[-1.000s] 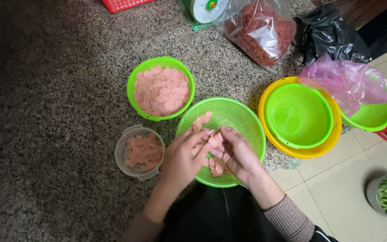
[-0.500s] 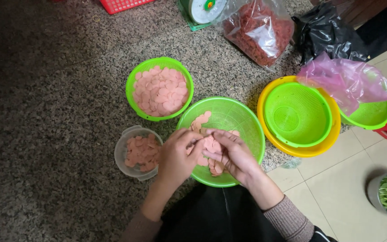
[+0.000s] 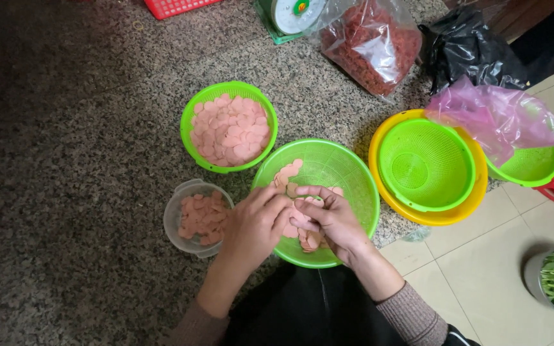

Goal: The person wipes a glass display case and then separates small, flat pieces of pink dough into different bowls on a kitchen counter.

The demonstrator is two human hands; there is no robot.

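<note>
Head view, left hand and right hand pinching thin pink slices, over perforated green plastic colander

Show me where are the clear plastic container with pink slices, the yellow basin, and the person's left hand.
clear plastic container (image 3: 176, 218), head view, on its left rim.
yellow basin (image 3: 379, 179), head view, on its bare left rim.
left hand (image 3: 254, 227), head view, on the back of the hand.

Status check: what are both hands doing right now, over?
Left hand and right hand together over middle green basket, fingering pink slices. Grip unclear. Nothing blocking.
</note>
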